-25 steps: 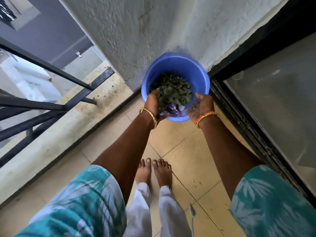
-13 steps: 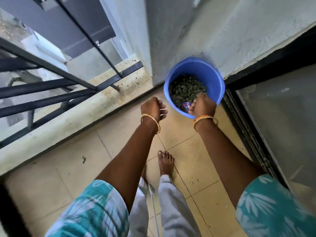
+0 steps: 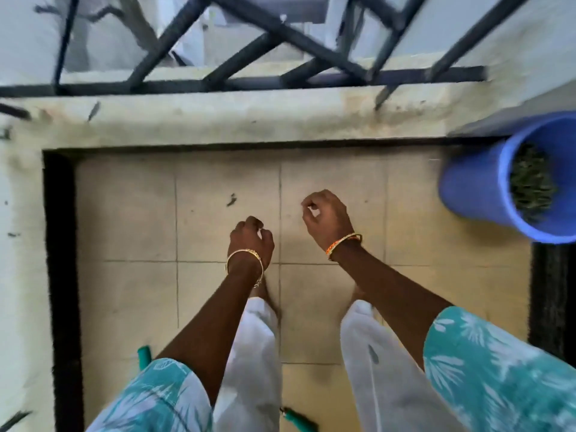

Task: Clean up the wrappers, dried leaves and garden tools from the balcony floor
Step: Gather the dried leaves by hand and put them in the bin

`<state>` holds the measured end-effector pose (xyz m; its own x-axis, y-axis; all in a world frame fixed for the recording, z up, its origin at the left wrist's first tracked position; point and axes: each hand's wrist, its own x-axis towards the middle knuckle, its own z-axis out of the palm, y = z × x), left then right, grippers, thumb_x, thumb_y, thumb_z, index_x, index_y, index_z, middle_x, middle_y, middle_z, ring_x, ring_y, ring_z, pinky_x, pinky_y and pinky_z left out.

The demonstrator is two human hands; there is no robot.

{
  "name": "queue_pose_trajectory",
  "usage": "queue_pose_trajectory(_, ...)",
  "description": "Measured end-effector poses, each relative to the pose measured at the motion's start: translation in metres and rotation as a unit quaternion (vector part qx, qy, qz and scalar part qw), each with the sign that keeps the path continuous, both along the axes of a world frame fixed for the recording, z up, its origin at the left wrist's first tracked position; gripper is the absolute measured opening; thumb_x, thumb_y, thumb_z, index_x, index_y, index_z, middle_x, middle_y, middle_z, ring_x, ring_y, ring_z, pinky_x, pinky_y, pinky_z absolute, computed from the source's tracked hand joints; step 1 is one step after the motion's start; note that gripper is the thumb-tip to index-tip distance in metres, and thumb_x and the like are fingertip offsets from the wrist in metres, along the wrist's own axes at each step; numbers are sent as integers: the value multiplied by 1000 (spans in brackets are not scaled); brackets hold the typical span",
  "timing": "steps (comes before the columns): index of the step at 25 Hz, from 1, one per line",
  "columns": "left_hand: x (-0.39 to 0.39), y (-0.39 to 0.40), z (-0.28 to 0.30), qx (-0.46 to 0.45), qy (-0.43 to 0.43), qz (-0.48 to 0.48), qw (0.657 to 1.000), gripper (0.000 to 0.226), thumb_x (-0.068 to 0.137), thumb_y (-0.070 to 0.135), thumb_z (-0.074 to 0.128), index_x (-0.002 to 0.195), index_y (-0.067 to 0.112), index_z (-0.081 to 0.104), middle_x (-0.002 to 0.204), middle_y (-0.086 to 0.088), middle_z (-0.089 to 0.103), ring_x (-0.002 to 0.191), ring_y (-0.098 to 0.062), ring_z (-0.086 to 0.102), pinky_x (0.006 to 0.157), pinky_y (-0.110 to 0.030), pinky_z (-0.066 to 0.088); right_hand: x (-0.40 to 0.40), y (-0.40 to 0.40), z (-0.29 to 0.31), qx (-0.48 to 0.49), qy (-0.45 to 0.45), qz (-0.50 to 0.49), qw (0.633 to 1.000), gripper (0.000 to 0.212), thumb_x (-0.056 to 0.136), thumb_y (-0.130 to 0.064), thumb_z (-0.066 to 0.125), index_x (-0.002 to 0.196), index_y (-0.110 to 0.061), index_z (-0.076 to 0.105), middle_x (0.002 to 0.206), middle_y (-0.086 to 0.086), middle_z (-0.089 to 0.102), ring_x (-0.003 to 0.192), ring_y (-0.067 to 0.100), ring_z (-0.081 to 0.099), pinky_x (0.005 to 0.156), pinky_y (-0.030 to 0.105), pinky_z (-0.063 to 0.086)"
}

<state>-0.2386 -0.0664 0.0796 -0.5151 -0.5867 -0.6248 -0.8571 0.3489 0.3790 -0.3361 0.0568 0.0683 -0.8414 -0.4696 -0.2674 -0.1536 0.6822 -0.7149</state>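
Your fingers (image 3: 307, 204) on the right hand (image 3: 327, 218) are curled loosely inward with a gap showing between thumb and forefinger; nothing is visibly held there. The left hand (image 3: 251, 238) is likewise curled, fingers drawn in toward the palm, and no object can be made out in it; the blur prevents ruling out a small fragment. Both hands hang above the middle of the balcony floor (image 3: 131, 213), apart from each other and touching nothing.

Just beyond the left hand, toward the railing-side edge of the floor, one small dark scrap (image 3: 231, 199), judged to be a dried leaf, lies alone on a tile. The blue bucket (image 3: 470, 185) stands at the far right corner of the floor, against the wall, already carrying a load of dried leaves (image 3: 531, 185). Two teal-handled tools are partly visible at the near edge: one handle (image 3: 144, 355) beside your left sleeve, another (image 3: 296, 419) at the bottom of the view between your legs.

Assessment: the leaf collection appears largely done, with the step in hand a search for remaining debris. Your next move calls for a fine pinch on the stray scrap, then a carry well across to the bucket. The tools remain on the floor and still need gathering. No wrappers are visible on the floor.
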Motion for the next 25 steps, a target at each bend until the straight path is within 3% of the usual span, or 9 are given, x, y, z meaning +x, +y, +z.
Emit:
queue_pose_trajectory(6, 90, -102, -116, -39, 27, 105, 993, 25, 91, 15, 52, 113, 5, 60, 113, -17, 60, 105, -33, 57, 90, -36, 44, 61, -132, -136, 41, -42, 140, 988, 28, 84, -11, 63, 111, -2, 63, 113, 17, 56, 109, 33, 51, 92, 42, 45)
queue_pose_trajectory(9, 112, -127, -164, -38, 47, 148, 987, 23, 92, 15, 52, 112, 6, 61, 114, -15, 61, 102, -31, 59, 91, -37, 46, 75, -167, -187, 58, -55, 132, 988, 44, 82, -16, 68, 123, -3, 56, 124, 16, 49, 117, 30, 45, 99, 30, 34)
queue_pose_trajectory(12, 120, -134, -195, -23, 72, 195, 978, 21, 93, 16, 52, 108, 7, 62, 110, -13, 63, 98, -27, 60, 88, -34, 47, 85, -186, -224, 81, -19, 93, 992, 57, 77, -18, 74, 128, -3, 51, 125, 16, 43, 116, 28, 40, 98, 28, 36)
queue_pose_trajectory(15, 122, -140, -212, -19, 87, 234, 968, 19, 92, 16, 53, 105, 7, 62, 106, -13, 64, 96, -27, 61, 87, -33, 48, 96, -199, -241, 71, 41, 79, 994, 46, 78, -10, 72, 120, 0, 58, 114, 19, 49, 106, 29, 46, 87, 28, 43)
queue_pose_trajectory(18, 125, -140, -218, -17, 80, 254, 964, 17, 90, 15, 54, 102, 6, 63, 104, -13, 65, 94, -28, 61, 86, -30, 46, 103, -197, -248, 7, 98, 74, 992, 15, 77, 5, 66, 92, 4, 68, 92, 21, 59, 87, 33, 58, 73, 34, 52)
queue_pose_trajectory(20, 127, -137, -216, -12, 76, 266, 961, 16, 90, 14, 54, 100, 6, 64, 103, -13, 66, 93, -27, 61, 83, -25, 42, 101, -195, -252, 14, 124, 99, 987, 7, 77, 8, 63, 82, 4, 66, 84, 21, 60, 79, 33, 59, 66, 34, 50)
queue_pose_trajectory(23, 127, -132, -202, -3, 65, 280, 958, 15, 91, 14, 54, 99, 7, 64, 103, -13, 66, 92, -27, 62, 80, -23, 40, 93, -196, -249, 67, 72, 110, 989, 13, 78, 12, 58, 80, 2, 66, 84, 20, 61, 80, 32, 59, 65, 30, 46)
queue_pose_trajectory(25, 125, -128, -187, -4, 56, 276, 959, 15, 92, 16, 53, 97, 8, 65, 103, -12, 66, 93, -27, 62, 79, -24, 41, 83, -189, -234, 54, -12, 3, 998, 18, 76, 14, 56, 74, 0, 67, 81, 18, 65, 76, 27, 62, 64, 18, 44)
